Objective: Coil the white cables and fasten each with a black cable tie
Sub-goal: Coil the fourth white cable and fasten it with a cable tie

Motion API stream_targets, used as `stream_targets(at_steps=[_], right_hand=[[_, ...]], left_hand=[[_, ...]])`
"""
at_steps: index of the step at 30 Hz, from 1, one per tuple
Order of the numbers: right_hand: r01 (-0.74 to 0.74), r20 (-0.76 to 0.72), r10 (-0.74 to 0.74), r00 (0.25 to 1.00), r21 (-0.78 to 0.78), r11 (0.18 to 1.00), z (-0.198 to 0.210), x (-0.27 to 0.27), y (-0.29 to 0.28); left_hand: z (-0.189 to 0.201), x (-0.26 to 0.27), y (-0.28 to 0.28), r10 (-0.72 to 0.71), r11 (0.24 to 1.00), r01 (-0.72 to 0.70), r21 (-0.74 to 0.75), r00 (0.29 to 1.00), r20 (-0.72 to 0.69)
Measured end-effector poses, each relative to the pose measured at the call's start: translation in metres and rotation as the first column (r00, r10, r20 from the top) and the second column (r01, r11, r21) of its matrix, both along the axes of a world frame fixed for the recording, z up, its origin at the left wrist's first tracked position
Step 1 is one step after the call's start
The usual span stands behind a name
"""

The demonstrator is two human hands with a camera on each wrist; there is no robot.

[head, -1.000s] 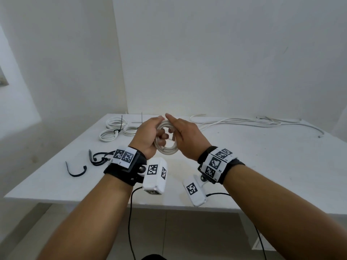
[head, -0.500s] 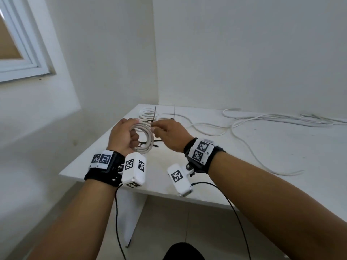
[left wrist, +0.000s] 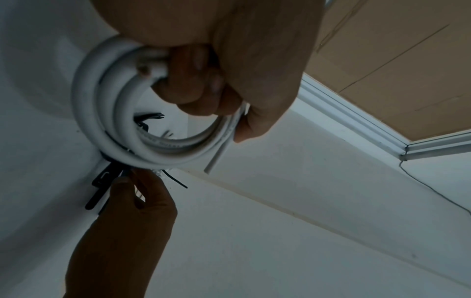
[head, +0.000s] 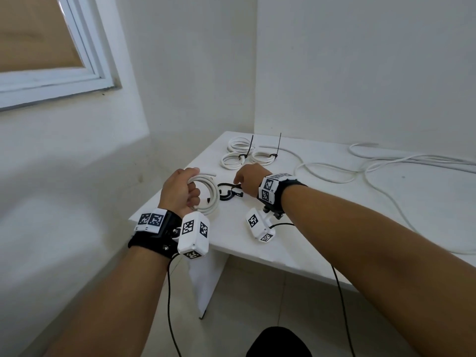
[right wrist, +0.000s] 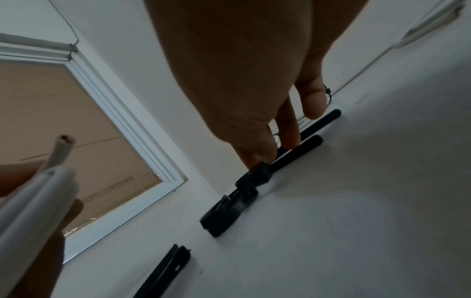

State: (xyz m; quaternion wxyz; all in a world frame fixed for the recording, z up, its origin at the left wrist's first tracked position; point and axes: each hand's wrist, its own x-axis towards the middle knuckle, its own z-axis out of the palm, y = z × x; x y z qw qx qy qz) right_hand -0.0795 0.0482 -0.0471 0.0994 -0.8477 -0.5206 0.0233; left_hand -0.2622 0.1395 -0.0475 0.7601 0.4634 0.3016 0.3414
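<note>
My left hand (head: 192,193) grips a coiled white cable (head: 208,194) just above the white table's left end; its loose cut tip (head: 212,174) sticks out. From the left wrist, the fingers (left wrist: 198,80) curl through the coil (left wrist: 107,125). To the right of the coil, my right hand (head: 238,182) reaches down to a bunch of black cable ties (head: 228,194) lying on the table. In the right wrist view, thumb and fingertips (right wrist: 288,141) pinch one black tie (right wrist: 305,147).
Three tied white coils (head: 240,154) with upright black tie tails lie at the back. Loose white cables (head: 360,171) sprawl over the table's right side. The table's near edge (head: 257,258) lies below my wrists. A wall with a window (head: 51,47) stands on the left.
My right hand has left the coil and dropped to the black ties on the table. The left hand still holds the coil. My view has swung left toward the table's end.
</note>
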Motion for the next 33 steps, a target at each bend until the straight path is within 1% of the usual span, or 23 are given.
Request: stream_targets(at_steps=[5, 10, 12, 13, 14, 16, 19, 21, 25, 26, 27, 28, 30, 31, 33], right_hand=[[0.003, 0.0, -0.003, 1.0, 0.018, 1.0, 0.001, 0.006, -0.002], [0.055, -0.065, -0.043, 0.997, 0.188, 0.981, 0.015, 0.019, -0.031], [0.121, -0.137, -0.086, 0.987, 0.267, 0.956, 0.019, 0.029, -0.054], [0.17, -0.212, -0.107, 0.971, 0.305, 0.937, 0.019, 0.036, -0.068], [0.219, -0.299, -0.117, 0.947, 0.338, 0.915, 0.018, 0.042, -0.084], [0.327, -0.479, -0.117, 0.87, 0.382, 0.865, 0.015, 0.053, -0.115], [0.503, -0.722, -0.079, 0.688, 0.396, 0.768, 0.013, 0.065, -0.154], [0.579, -0.803, -0.041, 0.594, 0.392, 0.715, 0.013, 0.073, -0.179], [0.659, -0.858, -0.016, 0.514, 0.382, 0.648, 0.011, 0.09, -0.218], [0.661, -0.842, -0.047, 0.537, 0.385, 0.644, 0.012, 0.093, -0.225], [0.627, -0.786, -0.114, 0.608, 0.387, 0.676, 0.013, 0.099, -0.232], [0.569, -0.699, -0.2, 0.687, 0.346, 0.746, 0.016, 0.103, -0.237], [0.493, -0.548, -0.269, 0.792, 0.316, 0.81, 0.019, 0.107, -0.246], [0.457, -0.518, -0.264, 0.814, 0.29, 0.841, 0.019, 0.108, -0.249], [0.424, -0.541, -0.227, 0.81, 0.271, 0.864, 0.014, 0.114, -0.254]], left_hand=[[0.003, 0.008, -0.005, -0.031, 1.0, 0.031, -0.004, 1.0, 0.005], [0.012, 0.018, -0.023, -0.051, 0.999, 0.051, -0.003, 0.999, 0.001], [0.014, 0.026, -0.034, -0.064, 0.998, 0.064, 0.002, 0.998, 0.012], [0.015, 0.033, -0.041, -0.077, 0.997, 0.077, 0.003, 0.997, 0.02], [0.016, 0.04, -0.049, -0.098, 0.995, 0.098, 0.005, 0.995, 0.025], [0.019, 0.059, -0.068, -0.154, 0.988, 0.153, 0.015, 0.988, 0.028], [0.023, 0.092, -0.1, -0.266, 0.963, 0.266, 0.039, 0.964, 0.019], [0.024, 0.119, -0.127, -0.355, 0.934, 0.354, 0.052, 0.935, 0.01], [0.023, 0.163, -0.179, -0.491, 0.867, 0.492, 0.084, 0.871, -0.027], [0.022, 0.172, -0.189, -0.517, 0.85, 0.518, 0.092, 0.855, -0.037], [0.022, 0.18, -0.198, -0.539, 0.835, 0.541, 0.101, 0.841, -0.046], [0.021, 0.188, -0.205, -0.555, 0.823, 0.558, 0.106, 0.83, -0.056], [0.021, 0.201, -0.214, -0.573, 0.808, 0.578, 0.112, 0.816, -0.075], [0.02, 0.208, -0.217, -0.578, 0.804, 0.584, 0.113, 0.812, -0.087], [0.017, 0.217, -0.219, -0.582, 0.797, 0.593, 0.116, 0.805, -0.113]])
